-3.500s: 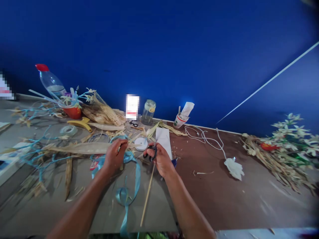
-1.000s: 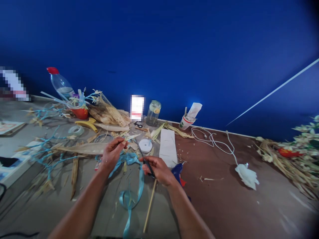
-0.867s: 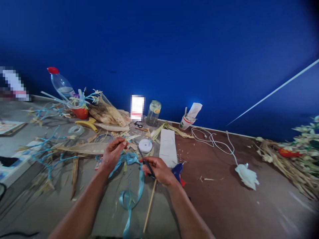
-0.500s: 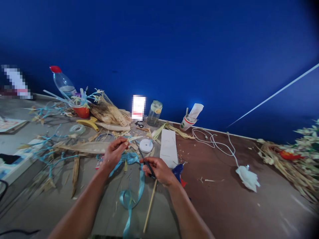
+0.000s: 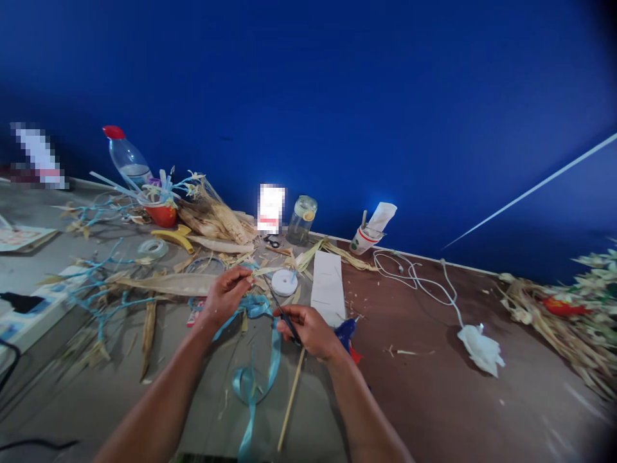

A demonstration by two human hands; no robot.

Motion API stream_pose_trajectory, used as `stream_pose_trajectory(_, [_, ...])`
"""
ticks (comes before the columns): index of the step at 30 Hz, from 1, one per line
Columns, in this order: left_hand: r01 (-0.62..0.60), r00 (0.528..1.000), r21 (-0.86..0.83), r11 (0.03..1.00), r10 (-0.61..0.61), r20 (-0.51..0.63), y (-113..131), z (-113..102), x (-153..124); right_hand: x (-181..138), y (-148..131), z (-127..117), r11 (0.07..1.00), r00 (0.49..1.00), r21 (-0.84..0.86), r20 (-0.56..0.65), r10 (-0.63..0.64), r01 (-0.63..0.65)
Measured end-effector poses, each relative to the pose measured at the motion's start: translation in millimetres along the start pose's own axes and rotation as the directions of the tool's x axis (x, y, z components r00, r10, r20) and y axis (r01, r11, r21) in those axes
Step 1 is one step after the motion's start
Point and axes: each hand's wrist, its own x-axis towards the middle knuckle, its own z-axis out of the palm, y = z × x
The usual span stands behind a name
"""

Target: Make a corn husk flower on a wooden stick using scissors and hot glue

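My left hand (image 5: 227,297) is closed in a pinch on a small pale strip of dried husk (image 5: 263,272), which points to the right. In my right hand (image 5: 311,331) is a pair of dark-handled scissors (image 5: 290,329). Their blades reach up and left to near the husk strip; whether they touch it I cannot tell. Just beyond the blades lies a white spool (image 5: 284,283). Light blue ribbon (image 5: 259,307) runs between and below my hands, partly coiled on the table. A thin wooden stick (image 5: 290,405) lies below my right hand.
Husk bundles (image 5: 212,215), blue-wrapped stems (image 5: 108,308), a tape roll (image 5: 153,248) and a red pot (image 5: 161,215) crowd the left. At the back stand a glass jar (image 5: 303,220) and a paper cup (image 5: 365,239). A white card (image 5: 328,286) and cable (image 5: 443,299) lie rightward.
The scissors' blades have come slightly closer to the husk strip. Both hands keep their grips, and the whole view has shifted a little.
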Motion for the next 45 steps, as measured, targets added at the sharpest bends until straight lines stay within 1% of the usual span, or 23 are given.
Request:
stream_pose_trajectory(6, [0.011, 1.0, -0.022, 1.0, -0.012, -0.007, -1, 0, 0, -2, -2, -1, 1.0, 1.0, -0.008, -0.009, 0.014, -0.014])
stream_pose_trajectory(12, [0.016, 0.999, -0.008, 1.0, -0.016, 0.037, 1, -1, 0, -2, -1, 0, 1.0, 1.0, -0.019, -0.008, -0.009, 0.009])
stream_pose_trajectory(17, [0.016, 0.999, 0.002, 1.0, -0.016, 0.044, 0, -3, 1, 0, 3, -2, 0.999, 1.0, -0.05, -0.008, -0.016, 0.015])
stream_pose_trajectory(23, [0.028, 0.999, 0.015, 0.999, -0.029, 0.038, 0, -4, 2, 1, 4, -3, 1.0, 1.0, -0.023, 0.0, -0.011, 0.011])
stream_pose_trajectory(27, [0.038, 0.999, 0.004, 0.999, -0.038, 0.032, 2, -3, 2, 1, 5, -4, 0.998, 1.0, -0.06, -0.007, -0.001, 0.0])
stream_pose_trajectory(32, [0.017, 0.998, 0.006, 1.0, -0.017, 0.061, 5, -2, 1, 1, 5, -5, 0.995, 1.0, -0.102, -0.001, -0.017, 0.017])
stream_pose_trajectory(36, [0.024, 0.997, -0.007, 1.0, -0.023, 0.077, 8, -3, 0, 2, 6, -5, 0.992, 0.999, -0.126, -0.052, -0.017, 0.01])
stream_pose_trajectory(38, [0.04, 0.997, -0.028, 0.999, -0.037, 0.074, 10, -3, 0, 3, 8, -4, 0.986, 0.996, -0.168, -0.082, -0.027, 0.013])
stream_pose_trajectory(39, [0.049, 0.997, -0.043, 0.998, -0.047, 0.066, 10, -2, 0, 4, 10, -3, 0.977, 0.994, -0.215, -0.1, -0.037, 0.015])
stream_pose_trajectory(41, [0.067, 0.997, -0.076, 0.995, -0.064, 0.03, 9, -2, 0, 5, 13, -1, 0.928, 0.986, -0.373, -0.156, -0.057, -0.005])
stream_pose_trajectory(43, [0.069, 0.997, -0.11, 0.991, -0.071, -0.018, 8, -1, 0, 3, 13, 3, 0.82, 0.969, -0.571, -0.226, -0.102, -0.047])
stream_pose_trajectory(45, [0.059, 0.997, -0.132, 0.989, -0.065, -0.043, 7, 1, -1, 0, 11, 7, 0.674, 0.956, -0.733, -0.251, -0.15, -0.087])
